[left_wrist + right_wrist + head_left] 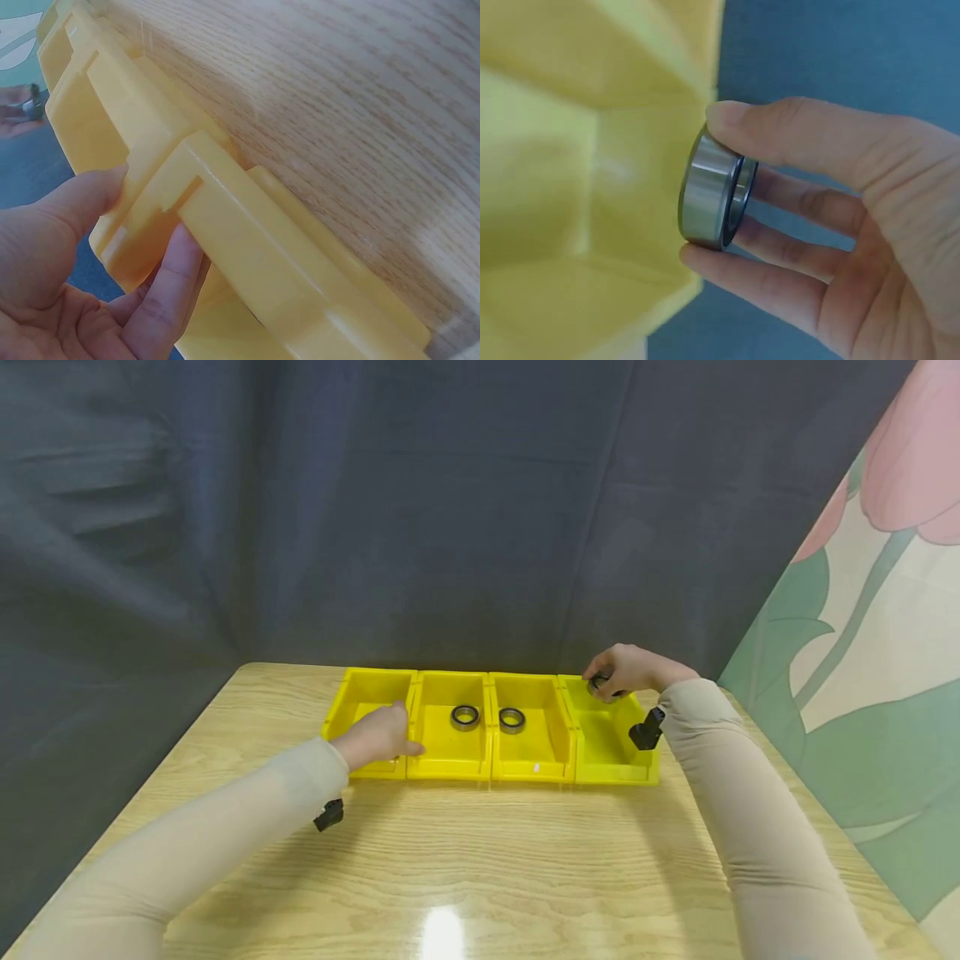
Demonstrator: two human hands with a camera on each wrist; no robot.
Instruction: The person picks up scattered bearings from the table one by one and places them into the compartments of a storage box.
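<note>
My right hand (628, 668) is over the back of the rightmost yellow bin (603, 742). Between its thumb and fingers it holds a ball bearing (709, 191), steel with a dark seal, tilted on edge close to the bin's mouth. My left hand (381, 735) grips the adjoining side walls of the two leftmost bins (161, 176), thumb on one side and fingers on the other. A second bearing (465, 717) lies flat in the second bin from the left. Another bearing (512, 721) lies in the third bin, against its left wall.
Several yellow bins stand side by side in a row on the wood-grain table (480, 860). Close behind them hangs a dark curtain (435, 510). A flower-patterned wall panel (885, 693) borders the table on the right. A small white mark (536, 767) shows on the third bin's front.
</note>
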